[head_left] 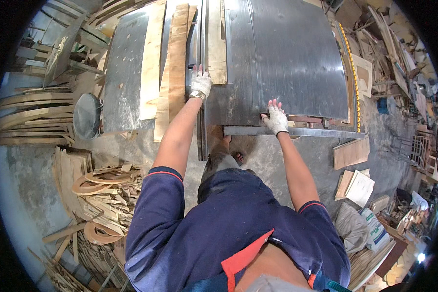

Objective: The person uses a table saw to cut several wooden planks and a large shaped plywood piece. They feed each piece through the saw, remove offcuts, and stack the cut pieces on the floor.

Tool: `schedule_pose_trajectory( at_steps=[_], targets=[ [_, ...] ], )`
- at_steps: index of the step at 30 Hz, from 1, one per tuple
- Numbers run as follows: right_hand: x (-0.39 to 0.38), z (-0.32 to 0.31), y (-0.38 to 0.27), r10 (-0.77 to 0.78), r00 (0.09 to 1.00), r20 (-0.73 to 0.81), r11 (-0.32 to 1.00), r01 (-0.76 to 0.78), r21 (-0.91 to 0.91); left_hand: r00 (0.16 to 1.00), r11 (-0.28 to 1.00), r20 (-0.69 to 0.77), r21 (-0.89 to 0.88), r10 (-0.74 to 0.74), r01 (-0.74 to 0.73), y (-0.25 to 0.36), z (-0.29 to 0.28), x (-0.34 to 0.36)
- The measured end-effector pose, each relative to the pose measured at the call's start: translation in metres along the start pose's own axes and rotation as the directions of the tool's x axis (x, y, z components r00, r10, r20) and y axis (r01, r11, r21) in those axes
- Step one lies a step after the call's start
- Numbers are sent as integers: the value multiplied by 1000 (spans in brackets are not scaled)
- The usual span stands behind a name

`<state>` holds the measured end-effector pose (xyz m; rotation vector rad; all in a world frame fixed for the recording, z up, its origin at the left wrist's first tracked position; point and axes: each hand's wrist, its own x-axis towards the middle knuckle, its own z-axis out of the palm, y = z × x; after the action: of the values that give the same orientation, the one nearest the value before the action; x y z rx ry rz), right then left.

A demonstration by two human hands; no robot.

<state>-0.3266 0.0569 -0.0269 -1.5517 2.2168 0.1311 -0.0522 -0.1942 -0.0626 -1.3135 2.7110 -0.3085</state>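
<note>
Both open, fingers stretched: left grip [201,83] over the metal rail [202,138], right grip [276,119] at the edge of the worktop [297,63].

gry metal tbl [297,63] w/ rail [202,138]

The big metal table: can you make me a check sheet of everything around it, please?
Surface: grey metal table, with shiny patches
Job's things: long wooden boards lying on the table; dark metal rail running between boards
Clutter: wood scraps piled on the left; sacks on the right
Hands: left hand gloved, at the rail; right hand gloved, at the near edge
Cables: nothing seen
Surroundings: grey floor, stacked wood both sides
</note>
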Motion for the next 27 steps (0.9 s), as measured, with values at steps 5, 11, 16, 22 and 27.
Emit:
schedule_pose_trajectory(
  at_steps=[5, 11, 16, 22, 27],
  targets=[
    [-2, -4, -3, 27, 999, 27, 1000, -27, -8, 997, 999, 82, -48, 1, 3, -7, -21, 22],
    [-5, -9, -7, 47, 998, 32, 999, -48, 23, 996, 999, 91, -50, -15, 19, -16, -29, 48],
    [-6, -11, -9, 69, 996, 56, 997, -70, 12, 998, 999, 69, -52, 2, 1, -25, -21, 70],
    [-5, -14, -11, 81, 993, 87, 997, -81, 3, 995, 999, 103, -40, -1, 5, -32, -18, 93],
    [-8, -14, -11, 76, 994, 72, 997, -78, 19, 996, 999, 85, -32, -2, 5, -38, -11, 107]
  ],
)
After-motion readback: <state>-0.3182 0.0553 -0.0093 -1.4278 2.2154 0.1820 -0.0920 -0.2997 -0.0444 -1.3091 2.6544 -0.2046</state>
